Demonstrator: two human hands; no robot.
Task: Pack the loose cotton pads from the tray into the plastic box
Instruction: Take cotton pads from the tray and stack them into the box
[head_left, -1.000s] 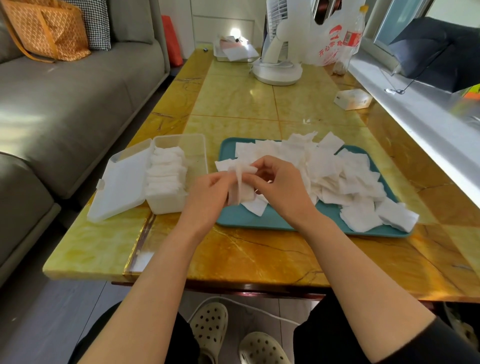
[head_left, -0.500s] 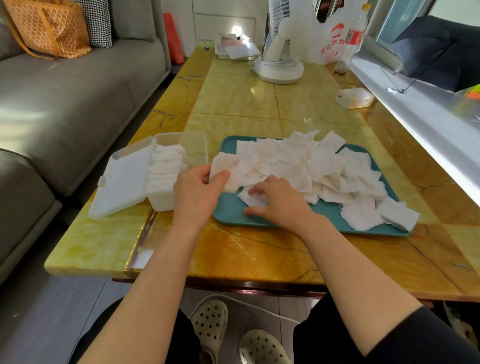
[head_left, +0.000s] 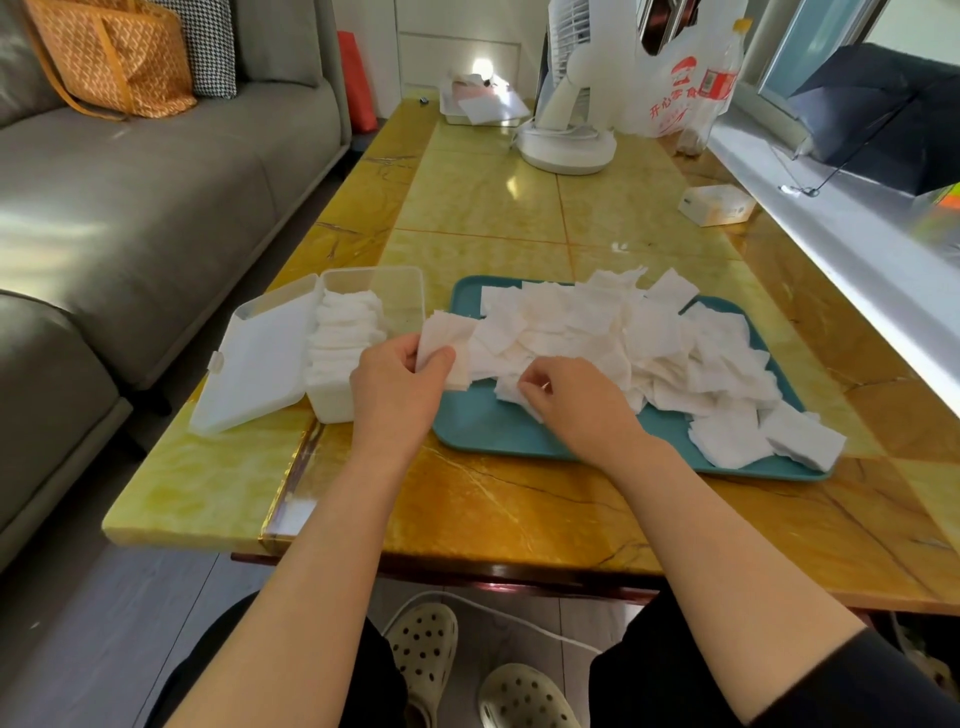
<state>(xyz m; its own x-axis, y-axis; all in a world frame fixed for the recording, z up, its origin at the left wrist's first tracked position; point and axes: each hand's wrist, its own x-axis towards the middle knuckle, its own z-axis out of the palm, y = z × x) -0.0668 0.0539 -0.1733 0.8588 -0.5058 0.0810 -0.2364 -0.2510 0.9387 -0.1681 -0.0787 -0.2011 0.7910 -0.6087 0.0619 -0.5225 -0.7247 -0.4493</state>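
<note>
A teal tray (head_left: 483, 423) lies on the yellow table, heaped with several loose white cotton pads (head_left: 613, 338). To its left stands a clear plastic box (head_left: 400, 291) with its lid (head_left: 254, 364) flipped open; a row of pads fills its near half. My left hand (head_left: 397, 387) holds a small stack of pads (head_left: 444, 338) upright at the tray's left edge, between tray and box. My right hand (head_left: 576, 400) rests on the tray and pinches a pad (head_left: 511, 392) at the near edge of the heap.
A white fan base (head_left: 566, 148), a plastic bag (head_left: 670, 98), a bottle (head_left: 714, 88) and a small white box (head_left: 717, 205) stand at the far end of the table. A grey sofa (head_left: 156, 197) runs along the left. A window sill (head_left: 852, 228) borders the right.
My hands have parted: the left carried its stack of pads left to the tray's edge, and the right dropped onto the heap and took hold of another pad.
</note>
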